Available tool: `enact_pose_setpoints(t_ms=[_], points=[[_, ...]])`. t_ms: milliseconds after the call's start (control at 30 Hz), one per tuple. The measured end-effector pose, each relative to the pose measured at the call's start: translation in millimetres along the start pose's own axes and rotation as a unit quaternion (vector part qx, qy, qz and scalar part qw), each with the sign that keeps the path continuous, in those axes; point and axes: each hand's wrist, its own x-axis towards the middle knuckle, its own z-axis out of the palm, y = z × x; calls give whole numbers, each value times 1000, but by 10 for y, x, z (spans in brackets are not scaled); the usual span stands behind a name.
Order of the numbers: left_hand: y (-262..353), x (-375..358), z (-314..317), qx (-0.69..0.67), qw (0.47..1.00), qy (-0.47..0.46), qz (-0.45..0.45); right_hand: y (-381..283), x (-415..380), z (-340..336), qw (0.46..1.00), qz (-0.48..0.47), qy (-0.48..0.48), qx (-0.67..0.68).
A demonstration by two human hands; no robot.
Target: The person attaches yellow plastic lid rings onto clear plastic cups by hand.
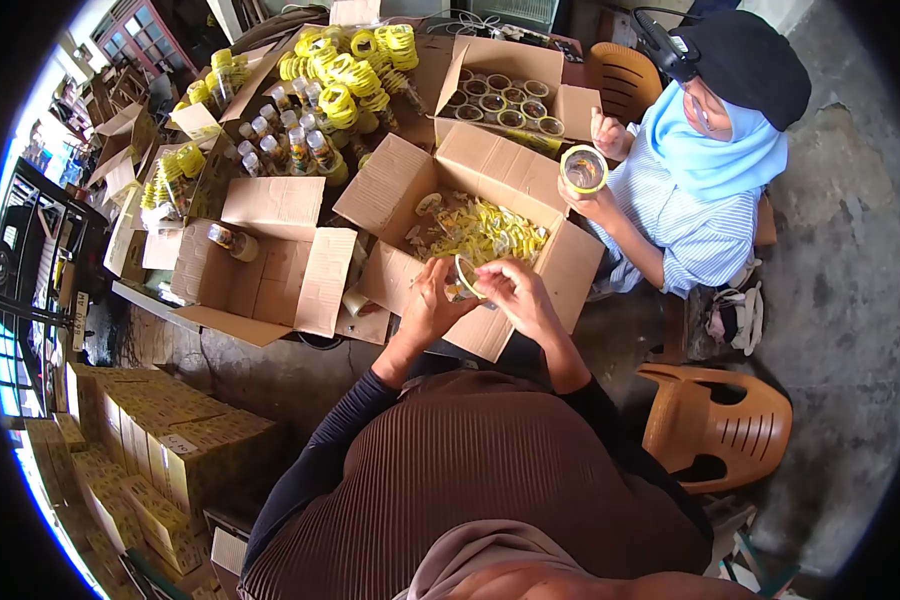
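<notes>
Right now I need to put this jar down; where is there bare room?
The big left box is nearly bare, with one bottle in its corner. The middle box beneath both hands is crowded with yellow pieces, the far box with jars, and the back table with bottles and lids.

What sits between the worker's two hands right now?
In the head view, a small clear jar with a yellow rim sits between the left hand and right hand, held over the open box of yellow lids.

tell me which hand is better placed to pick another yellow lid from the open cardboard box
Left, probably. The left hand sits nearer the yellow lids in the open cardboard box, while the right hand seems to grip the small clear jar.
</notes>
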Motion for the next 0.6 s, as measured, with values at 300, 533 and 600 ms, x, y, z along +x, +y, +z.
enact_pose_setpoints(t_ms=[300, 533, 600], points=[[42, 109, -73, -251, 953, -127, -112, -143, 150, -254, 984, -151, 11, -95], [-106, 104, -274, -352, 917, -93, -166, 34, 348, -70, 993, -94, -10, 68], [-181, 65, -307, -283, 947, -10, -155, 228, 414, 16, 993, -86, 1, 76]])
